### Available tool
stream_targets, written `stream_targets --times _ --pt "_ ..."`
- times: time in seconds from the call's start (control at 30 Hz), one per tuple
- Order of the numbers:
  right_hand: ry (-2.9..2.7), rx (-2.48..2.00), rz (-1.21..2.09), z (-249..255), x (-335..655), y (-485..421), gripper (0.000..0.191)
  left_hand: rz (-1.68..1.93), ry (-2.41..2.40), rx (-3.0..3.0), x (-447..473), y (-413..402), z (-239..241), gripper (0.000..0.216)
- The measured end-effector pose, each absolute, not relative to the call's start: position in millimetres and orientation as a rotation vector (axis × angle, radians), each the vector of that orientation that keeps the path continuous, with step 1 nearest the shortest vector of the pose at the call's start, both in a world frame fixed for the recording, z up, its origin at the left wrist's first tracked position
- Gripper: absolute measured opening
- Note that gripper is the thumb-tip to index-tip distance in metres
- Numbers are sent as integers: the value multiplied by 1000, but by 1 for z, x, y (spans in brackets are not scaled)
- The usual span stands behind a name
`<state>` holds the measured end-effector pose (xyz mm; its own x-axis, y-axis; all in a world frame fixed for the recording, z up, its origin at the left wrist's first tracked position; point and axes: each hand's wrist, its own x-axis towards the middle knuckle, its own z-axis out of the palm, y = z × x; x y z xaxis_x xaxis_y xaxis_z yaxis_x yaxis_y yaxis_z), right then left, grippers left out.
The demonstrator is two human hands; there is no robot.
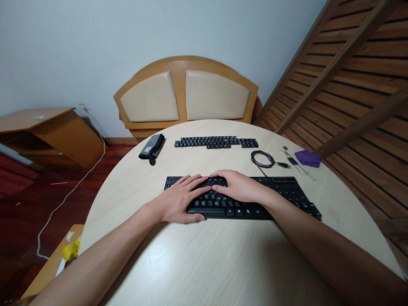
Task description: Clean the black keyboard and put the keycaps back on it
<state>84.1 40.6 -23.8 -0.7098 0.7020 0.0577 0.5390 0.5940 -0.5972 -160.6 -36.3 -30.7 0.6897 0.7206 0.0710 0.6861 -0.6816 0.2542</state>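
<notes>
A black keyboard lies on the round pale wooden table in front of me. My left hand rests flat on its left half, fingers stretched out over the keys. My right hand lies flat on the middle of the keyboard, fingers pointing left and touching the left fingertips. Neither hand holds anything. Beyond the keyboard lies a row of loose black keycaps.
A dark grey folded pouch lies at the back left. A coiled black cable, small tools and a purple cloth lie at the back right. A wooden headboard stands behind the table, slatted wood panels to the right.
</notes>
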Motion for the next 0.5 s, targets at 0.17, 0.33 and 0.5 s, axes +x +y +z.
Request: stream_targets --times 0.17,0.33,0.5 --pt "-2491 -1145 664 -30 76 59 28 219 1114 2709 -159 -37 -28 78" --pt "-2613 -1123 257 -31 59 93 43 227 1110 2714 -159 -36 -26 75" --pt "-2698 -1147 -14 -34 41 123 56 205 1115 2734 -160 -35 -28 77"
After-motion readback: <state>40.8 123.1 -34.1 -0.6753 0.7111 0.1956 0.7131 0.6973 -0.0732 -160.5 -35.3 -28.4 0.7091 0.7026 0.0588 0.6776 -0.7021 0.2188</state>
